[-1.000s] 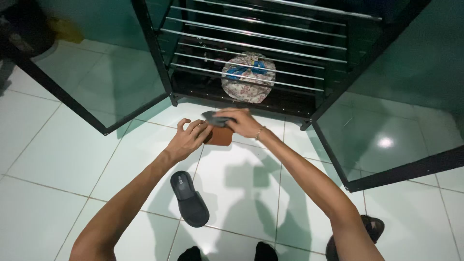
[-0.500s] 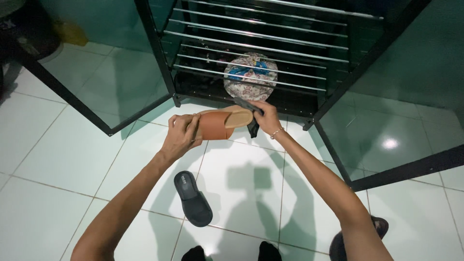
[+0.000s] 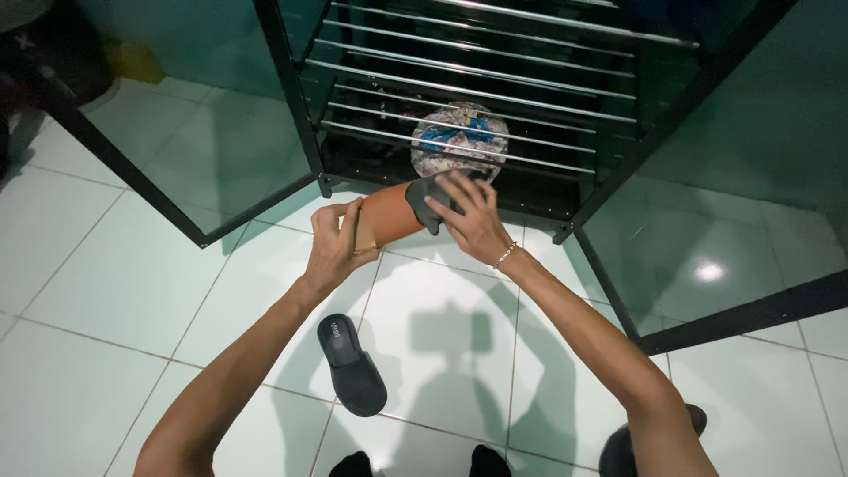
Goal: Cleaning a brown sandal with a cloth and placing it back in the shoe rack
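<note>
Orange-brown sandal held above the pale tiled floor, in front of an open dark cabinet with metal rails. Left hand is closed around one end of the sandal, thumb on top. Right hand lies over the other end, fingers spread, pressing a dark grey cloth against it; this hand grips the cloth rather than the sandal itself. The sandal's long axis runs roughly level from the left hand toward the right hand, rising slightly toward the right, so it spans the gap between them; the left hand carries it. Beyond the right hand, a patterned cloth bundle sits behind the lower rails. Below the left forearm, a black slipper lies on the floor.
</note>
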